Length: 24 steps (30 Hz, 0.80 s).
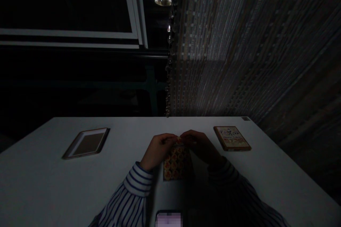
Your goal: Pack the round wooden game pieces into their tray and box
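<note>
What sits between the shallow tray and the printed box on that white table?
The head view shows the left hand, the right hand and round red-marked pieces there.

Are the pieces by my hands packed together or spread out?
Packed together: the visible pieces sit side by side in rows. Your left hand and right hand partly hide the far end.

- Over on the right, the flat case (232, 138) carries big dark brush characters across its cover, and they look like 中国象棋!
- Just under them runs a smaller line in Latin letters, too blurred to spell out with certainty.
- And here in the middle, red characters sit on the round pieces (174, 165), one apiece on those we can see, too small and dim to read!
</note>
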Motion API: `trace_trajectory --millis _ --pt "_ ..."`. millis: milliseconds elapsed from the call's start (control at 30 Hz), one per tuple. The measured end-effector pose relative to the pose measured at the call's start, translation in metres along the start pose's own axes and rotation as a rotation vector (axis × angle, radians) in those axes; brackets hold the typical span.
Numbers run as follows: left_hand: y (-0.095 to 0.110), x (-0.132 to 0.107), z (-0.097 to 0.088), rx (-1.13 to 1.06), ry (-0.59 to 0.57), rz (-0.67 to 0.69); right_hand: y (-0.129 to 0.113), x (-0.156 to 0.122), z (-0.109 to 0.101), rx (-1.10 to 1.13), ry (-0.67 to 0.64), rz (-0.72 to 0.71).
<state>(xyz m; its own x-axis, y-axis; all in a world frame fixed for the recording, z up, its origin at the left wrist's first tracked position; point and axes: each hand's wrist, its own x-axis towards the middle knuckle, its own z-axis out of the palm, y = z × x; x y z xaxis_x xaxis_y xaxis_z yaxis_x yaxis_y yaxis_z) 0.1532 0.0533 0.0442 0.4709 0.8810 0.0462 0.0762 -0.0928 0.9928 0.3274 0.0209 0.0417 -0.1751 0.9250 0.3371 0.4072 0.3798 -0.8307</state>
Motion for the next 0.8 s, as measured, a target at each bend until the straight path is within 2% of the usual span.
trace_trajectory --millis 367,800 --pt "0.0067 -0.0025 0.0046 -0.008 -0.004 -0.014 -0.0026 -0.0011 0.0012 -0.045 0.044 -0.043" --pt "0.0045 -0.0025 0.0036 0.056 0.021 -0.03 -0.0036 -0.0022 0.0008 -0.013 0.012 -0.064"
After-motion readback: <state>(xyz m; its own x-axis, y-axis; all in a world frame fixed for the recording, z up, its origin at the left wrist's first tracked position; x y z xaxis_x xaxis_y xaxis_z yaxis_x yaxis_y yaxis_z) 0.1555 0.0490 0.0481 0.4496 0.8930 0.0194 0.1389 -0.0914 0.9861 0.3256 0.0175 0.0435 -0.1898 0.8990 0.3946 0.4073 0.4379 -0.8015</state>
